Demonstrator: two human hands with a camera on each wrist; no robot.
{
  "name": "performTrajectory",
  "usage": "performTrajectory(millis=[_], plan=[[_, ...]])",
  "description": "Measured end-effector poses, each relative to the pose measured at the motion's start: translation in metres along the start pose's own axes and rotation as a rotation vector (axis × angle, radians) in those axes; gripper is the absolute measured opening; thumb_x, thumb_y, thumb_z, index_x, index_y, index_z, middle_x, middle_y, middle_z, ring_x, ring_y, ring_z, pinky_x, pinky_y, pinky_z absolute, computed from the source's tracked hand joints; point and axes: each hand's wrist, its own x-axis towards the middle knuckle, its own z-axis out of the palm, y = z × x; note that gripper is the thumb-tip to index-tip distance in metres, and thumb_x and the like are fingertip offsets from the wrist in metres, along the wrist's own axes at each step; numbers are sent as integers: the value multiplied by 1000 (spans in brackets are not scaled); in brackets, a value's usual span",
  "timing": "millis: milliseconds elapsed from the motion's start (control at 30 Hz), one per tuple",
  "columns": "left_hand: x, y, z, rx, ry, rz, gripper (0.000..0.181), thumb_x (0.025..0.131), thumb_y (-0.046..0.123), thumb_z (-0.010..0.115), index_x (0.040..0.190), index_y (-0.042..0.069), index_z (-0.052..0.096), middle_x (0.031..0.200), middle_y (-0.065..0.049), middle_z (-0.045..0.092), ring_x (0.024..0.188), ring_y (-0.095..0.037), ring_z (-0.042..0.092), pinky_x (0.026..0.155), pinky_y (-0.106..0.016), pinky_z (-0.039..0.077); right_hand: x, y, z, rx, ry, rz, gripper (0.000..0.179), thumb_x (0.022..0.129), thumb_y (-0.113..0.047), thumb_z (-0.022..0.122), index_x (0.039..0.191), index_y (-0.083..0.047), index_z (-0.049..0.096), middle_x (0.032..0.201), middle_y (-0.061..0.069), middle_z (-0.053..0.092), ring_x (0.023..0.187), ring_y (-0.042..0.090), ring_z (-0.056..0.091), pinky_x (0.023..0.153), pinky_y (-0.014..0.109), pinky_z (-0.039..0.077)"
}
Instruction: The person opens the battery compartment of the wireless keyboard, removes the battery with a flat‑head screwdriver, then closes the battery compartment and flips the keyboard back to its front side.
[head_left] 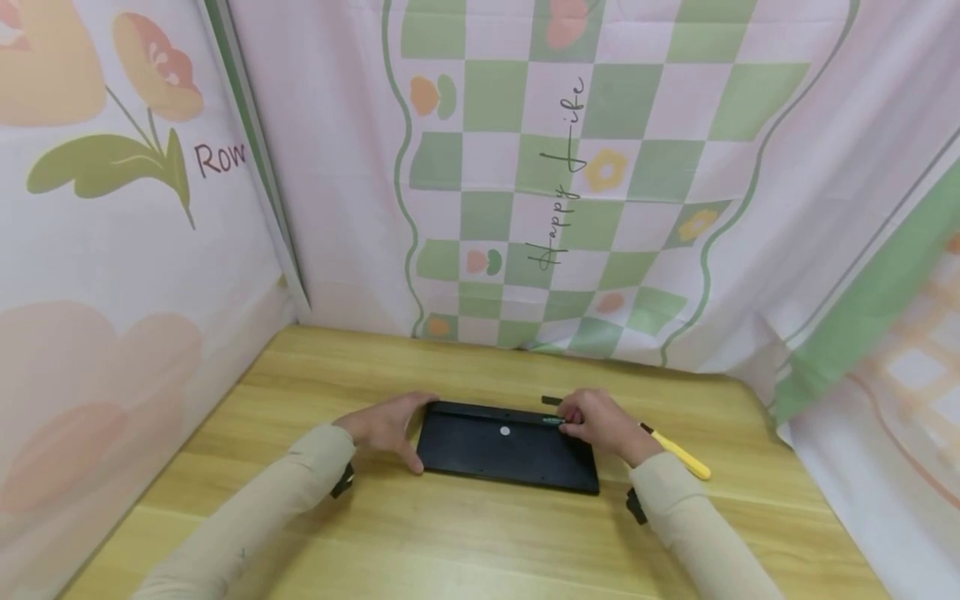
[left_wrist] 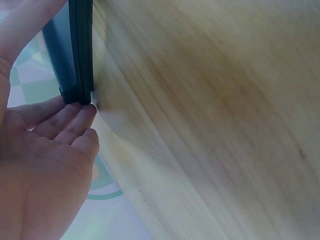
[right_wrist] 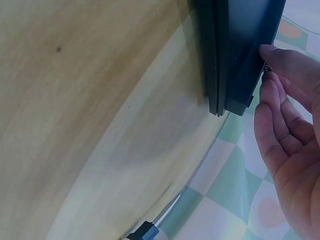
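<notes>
A black keyboard [head_left: 510, 454] lies face down on the table, a round white sticker on its back and a narrow recess along its far side. My left hand [head_left: 386, 423] holds the left end, thumb at the near corner and fingers at the far corner; the left wrist view shows those fingertips against its edge [left_wrist: 82, 75]. At the right part of the recess, my right hand [head_left: 600, 422] pinches a small green and reddish battery [head_left: 552, 421], mostly hidden by the fingers. In the right wrist view, thumb and forefinger meet over the keyboard's far side [right_wrist: 250, 55].
A yellow-handled screwdriver [head_left: 678, 454] lies right of the keyboard, partly behind my right wrist. Just beyond the keyboard is a short dark strip [head_left: 551, 400], partly hidden by my right hand. Patterned curtains [head_left: 525, 250] hang along the wooden table's [head_left: 420, 542] back and sides.
</notes>
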Motion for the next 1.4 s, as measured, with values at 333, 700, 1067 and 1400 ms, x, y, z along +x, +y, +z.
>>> performTrajectory(millis=[333,700,1067,1400], plan=[[0,-1,0,12,-2,-2,125,68,31,102,166,8,28,174,-17,28,160,-38,28,131,-56,29,8,-2,-6,14,-71,-43,5,91,-5,81,89,-6,76,82,1,75,73,6,66,65,24,57],[-1,-2,2,6,1,6,125,68,30,103,166,6,29,173,-19,28,160,-39,28,131,-56,29,7,3,-15,21,-107,-36,5,93,-5,79,90,-7,76,84,0,75,74,6,66,65,24,58],[-2,2,-1,38,2,-7,125,69,32,102,167,10,28,174,-17,28,160,-37,29,131,-55,30,4,29,-45,-18,-48,8,4,91,0,77,92,-4,75,86,4,75,78,12,68,68,29,60],[-1,4,0,48,-1,-6,125,68,31,102,166,8,28,173,-17,29,160,-38,30,131,-55,30,6,54,-50,-46,-30,109,5,91,-1,76,95,-3,75,92,8,73,85,19,69,79,40,63]])
